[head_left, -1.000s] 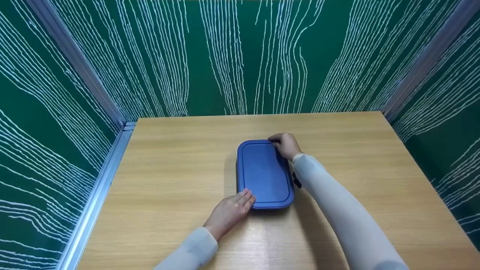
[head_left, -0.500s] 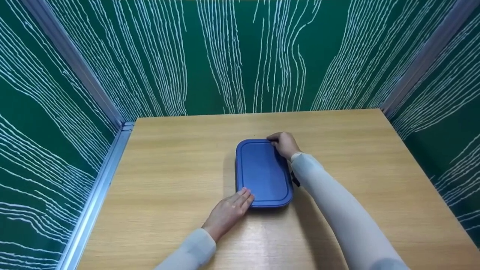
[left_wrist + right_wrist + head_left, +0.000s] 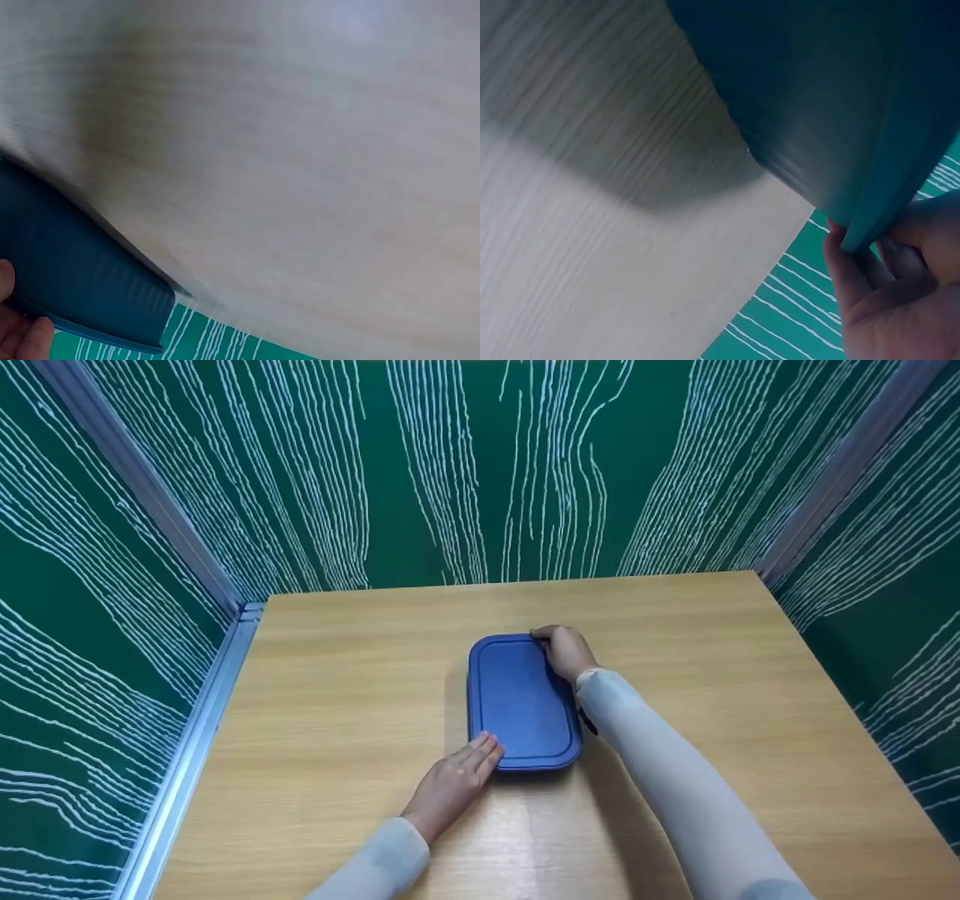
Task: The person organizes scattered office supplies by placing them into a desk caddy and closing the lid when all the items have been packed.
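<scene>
A blue rectangular lidded box lies flat in the middle of the wooden table. My right hand curls its fingers over the box's far right corner. In the right wrist view the fingertips pinch the rim of the blue box. My left hand lies with straight fingers against the near left corner of the box. The left wrist view shows the blue box from the side with fingertips touching its edge.
Green panels with white wavy lines wall in the table at the back and both sides. Aluminium posts stand at the corners, and a metal rail runs along the table's left edge.
The box and both hands keep their positions relative to each other. The whole scene sits slightly higher and further left in the head view, which fits a small head movement.
</scene>
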`<state>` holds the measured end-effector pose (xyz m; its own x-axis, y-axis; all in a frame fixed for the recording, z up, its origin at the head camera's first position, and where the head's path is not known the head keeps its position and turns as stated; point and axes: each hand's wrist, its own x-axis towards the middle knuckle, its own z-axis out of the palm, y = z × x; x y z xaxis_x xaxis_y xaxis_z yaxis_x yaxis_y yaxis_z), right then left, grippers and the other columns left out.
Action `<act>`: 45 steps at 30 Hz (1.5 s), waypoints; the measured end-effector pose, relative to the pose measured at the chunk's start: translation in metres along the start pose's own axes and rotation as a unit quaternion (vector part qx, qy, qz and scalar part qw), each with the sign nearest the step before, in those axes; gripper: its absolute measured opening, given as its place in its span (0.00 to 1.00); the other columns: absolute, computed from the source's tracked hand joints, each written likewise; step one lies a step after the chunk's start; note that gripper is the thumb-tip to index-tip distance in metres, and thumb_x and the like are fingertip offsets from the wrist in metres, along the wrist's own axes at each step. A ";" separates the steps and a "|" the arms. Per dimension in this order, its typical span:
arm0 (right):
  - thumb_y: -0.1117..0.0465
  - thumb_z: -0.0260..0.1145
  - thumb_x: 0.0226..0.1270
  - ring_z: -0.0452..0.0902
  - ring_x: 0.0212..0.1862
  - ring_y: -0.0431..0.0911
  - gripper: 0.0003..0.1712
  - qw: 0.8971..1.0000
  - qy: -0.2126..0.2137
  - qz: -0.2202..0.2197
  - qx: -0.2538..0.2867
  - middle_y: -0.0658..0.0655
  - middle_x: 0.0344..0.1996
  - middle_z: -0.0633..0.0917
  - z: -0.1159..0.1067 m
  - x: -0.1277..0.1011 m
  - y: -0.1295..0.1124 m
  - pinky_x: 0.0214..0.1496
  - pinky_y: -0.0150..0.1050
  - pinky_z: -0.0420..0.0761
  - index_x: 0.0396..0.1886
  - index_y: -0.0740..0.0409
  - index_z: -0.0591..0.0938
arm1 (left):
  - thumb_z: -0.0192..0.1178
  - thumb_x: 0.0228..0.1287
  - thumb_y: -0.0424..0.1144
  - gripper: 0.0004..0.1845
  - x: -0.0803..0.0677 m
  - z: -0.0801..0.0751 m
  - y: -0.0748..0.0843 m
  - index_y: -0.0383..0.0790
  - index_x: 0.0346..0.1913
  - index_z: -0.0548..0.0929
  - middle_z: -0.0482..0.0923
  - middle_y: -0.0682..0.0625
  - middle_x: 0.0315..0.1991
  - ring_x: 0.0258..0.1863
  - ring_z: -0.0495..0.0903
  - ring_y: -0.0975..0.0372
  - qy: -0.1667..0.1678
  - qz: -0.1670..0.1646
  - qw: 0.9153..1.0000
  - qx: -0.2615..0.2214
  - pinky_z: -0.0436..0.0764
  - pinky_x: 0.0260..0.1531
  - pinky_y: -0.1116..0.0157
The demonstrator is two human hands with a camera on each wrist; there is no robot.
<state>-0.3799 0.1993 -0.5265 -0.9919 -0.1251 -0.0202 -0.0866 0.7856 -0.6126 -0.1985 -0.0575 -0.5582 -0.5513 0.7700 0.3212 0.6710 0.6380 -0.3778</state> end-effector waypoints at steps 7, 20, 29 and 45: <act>0.58 0.52 0.79 0.52 0.76 0.58 0.30 0.996 -0.054 -0.043 -0.049 0.62 0.74 0.62 -0.006 -0.018 -0.001 0.77 0.54 0.54 0.76 0.59 0.61 | 0.61 0.64 0.42 0.14 0.027 0.003 -0.013 0.41 0.50 0.85 0.85 0.49 0.49 0.52 0.83 0.59 0.059 -0.105 0.972 -0.201 0.81 0.54 0.62; 0.49 0.48 0.80 0.44 0.78 0.59 0.35 0.997 0.018 -0.060 -0.043 0.59 0.77 0.54 0.034 -0.060 0.014 0.77 0.57 0.50 0.78 0.57 0.54 | 0.40 0.77 0.59 0.38 0.097 0.058 -0.056 0.38 0.78 0.49 0.45 0.44 0.79 0.78 0.46 0.51 -0.160 -0.329 0.872 -0.324 0.48 0.76 0.52; 0.48 0.48 0.80 0.46 0.78 0.56 0.34 0.997 0.037 -0.058 -0.037 0.57 0.77 0.55 0.028 -0.056 0.011 0.77 0.54 0.52 0.78 0.56 0.56 | 0.38 0.77 0.60 0.38 0.102 0.050 -0.056 0.41 0.78 0.50 0.47 0.46 0.79 0.78 0.44 0.52 -0.158 -0.342 0.884 -0.276 0.45 0.76 0.52; 0.46 0.47 0.80 0.46 0.77 0.58 0.37 0.995 0.094 0.004 0.030 0.58 0.78 0.51 0.041 -0.113 0.011 0.77 0.56 0.48 0.78 0.60 0.51 | 0.40 0.74 0.64 0.44 0.085 0.026 0.005 0.37 0.78 0.45 0.37 0.44 0.80 0.78 0.40 0.52 -0.123 -0.389 0.858 -0.311 0.48 0.76 0.55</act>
<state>-0.2646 0.1972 -0.5627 -0.9928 0.0020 0.1198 -0.0781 0.7475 -0.6596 -0.2556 0.0114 -0.5555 -0.9894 0.1388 0.0435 0.1439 0.8914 0.4298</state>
